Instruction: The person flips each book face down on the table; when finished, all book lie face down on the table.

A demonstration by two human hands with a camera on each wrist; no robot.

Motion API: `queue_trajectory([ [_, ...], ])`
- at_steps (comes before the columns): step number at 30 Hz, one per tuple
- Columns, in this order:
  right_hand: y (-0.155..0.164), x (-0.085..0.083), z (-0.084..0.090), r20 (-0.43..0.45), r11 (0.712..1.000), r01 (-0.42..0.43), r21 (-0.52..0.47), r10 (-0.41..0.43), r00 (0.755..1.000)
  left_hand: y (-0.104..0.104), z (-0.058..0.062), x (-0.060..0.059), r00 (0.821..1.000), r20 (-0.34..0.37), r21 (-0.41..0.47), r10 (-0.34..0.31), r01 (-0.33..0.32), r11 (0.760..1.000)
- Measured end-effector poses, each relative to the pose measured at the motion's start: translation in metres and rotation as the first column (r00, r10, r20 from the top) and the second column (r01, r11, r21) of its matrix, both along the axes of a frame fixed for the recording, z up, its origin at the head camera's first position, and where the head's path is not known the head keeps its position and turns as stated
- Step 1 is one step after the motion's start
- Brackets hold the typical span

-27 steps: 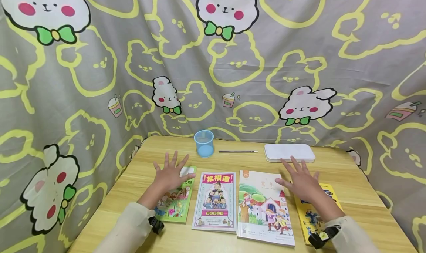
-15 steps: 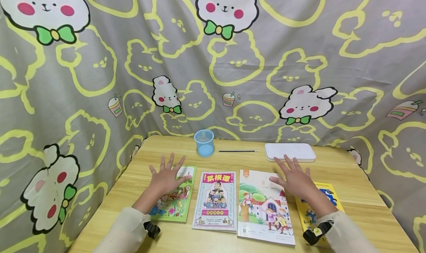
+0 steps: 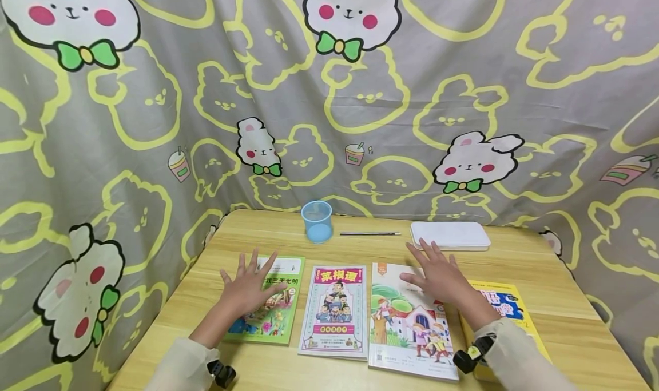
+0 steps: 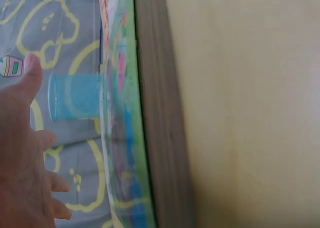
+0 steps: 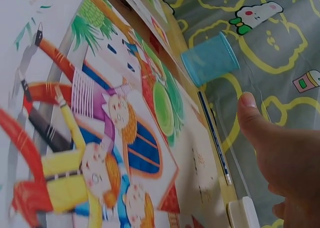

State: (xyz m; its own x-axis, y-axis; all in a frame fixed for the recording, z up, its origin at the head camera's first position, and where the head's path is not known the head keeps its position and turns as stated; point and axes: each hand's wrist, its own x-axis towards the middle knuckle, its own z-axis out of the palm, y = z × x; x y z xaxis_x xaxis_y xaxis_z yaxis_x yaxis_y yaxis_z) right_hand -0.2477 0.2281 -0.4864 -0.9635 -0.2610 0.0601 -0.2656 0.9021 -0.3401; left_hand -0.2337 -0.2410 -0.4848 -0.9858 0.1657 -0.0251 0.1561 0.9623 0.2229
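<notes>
Pale wood-grain worktop [image 3: 355,251]. Along its far side, left to right: translucent blue cup [image 3: 317,224], upright, mouth up; thin dark pencil [image 3: 369,234], lying flat and crosswise, white end to the right; white round-cornered case [image 3: 450,235], lying flat. Pencil between cup and case, apart from both in the head view. Behind: creased grey curtain [image 3: 309,108], yellow animal outlines, white rabbits with green bows, small drink-cup motifs.
</notes>
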Motion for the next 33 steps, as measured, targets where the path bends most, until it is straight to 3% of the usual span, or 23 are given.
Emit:
queue_trajectory([
  [9, -0.025, -0.007, 0.0, -0.02, 0.999, -0.051, -0.003, 0.051, 0.998, -0.011, -0.005, 0.014, 0.999, 0.046, 0.047, 0.026, -0.028, 0.998],
  [25, -0.068, -0.024, 0.0, 0.03, 0.994, -0.107, 0.024, 0.106, 0.994, -0.033, -0.013, 0.04, 0.992, 0.116, 0.069, 0.041, -0.049, 0.996],
  [33, -0.088, -0.033, -0.003, 0.042, 0.991, -0.129, 0.031, 0.127, 0.991, -0.044, -0.021, 0.048, 0.986, 0.167, 0.153, 0.03, -0.056, 0.987],
])
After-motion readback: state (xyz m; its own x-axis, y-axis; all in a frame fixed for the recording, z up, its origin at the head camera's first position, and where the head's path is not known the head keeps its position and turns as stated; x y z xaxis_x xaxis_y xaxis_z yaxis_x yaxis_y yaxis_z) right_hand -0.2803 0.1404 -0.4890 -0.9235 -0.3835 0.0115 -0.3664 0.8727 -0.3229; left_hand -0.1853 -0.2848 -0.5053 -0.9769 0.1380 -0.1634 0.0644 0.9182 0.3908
